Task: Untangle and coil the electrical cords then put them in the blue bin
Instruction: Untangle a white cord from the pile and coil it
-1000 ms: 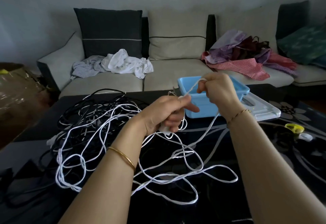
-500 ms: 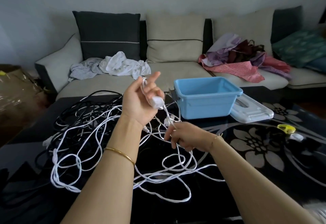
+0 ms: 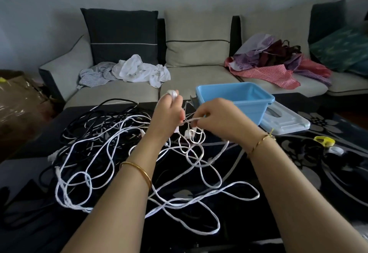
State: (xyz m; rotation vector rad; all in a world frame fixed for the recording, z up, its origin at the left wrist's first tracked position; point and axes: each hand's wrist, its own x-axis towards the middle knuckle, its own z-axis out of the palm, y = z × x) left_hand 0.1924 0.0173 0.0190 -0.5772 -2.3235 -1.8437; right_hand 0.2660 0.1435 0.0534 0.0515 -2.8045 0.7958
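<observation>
a living room: a pale sofa (image 3: 199,77) runs behind a glossy black bench (image 3: 245,219) with a flower pattern. half a second ago the right hand (image 3: 217,117) was low over the bench. it has since come up level with the left hand (image 3: 169,113), and the two now sit close together near the middle of the far edge. the left hand has turned its back to the camera. its grip is closed round a white plug (image 3: 172,93), which pokes out above the fingers. the right hand's grip pinches a short stretch of the white cords (image 3: 191,203), and that stretch runs across to the left hand.

i read this as one cord end being worked free, or a first turn being laid. no coil exists yet, and the loose tangle covers the middle and left of the bench. the blue bin (image 3: 235,101) stands at the far edge just right of the hands, with nothing showing inside (its floor is only partly visible).

counted:
- one blue bin
- one pale lid (image 3: 286,122) touching its right side
- two hands, with one bangle on each wrist
- two heaps of clothes on the sofa
- one yellow thing (image 3: 324,140) and one small white thing (image 3: 336,150) by the right edge

the white cords and the black cords (image 3: 83,125) at the far left overlap too much to count.
</observation>
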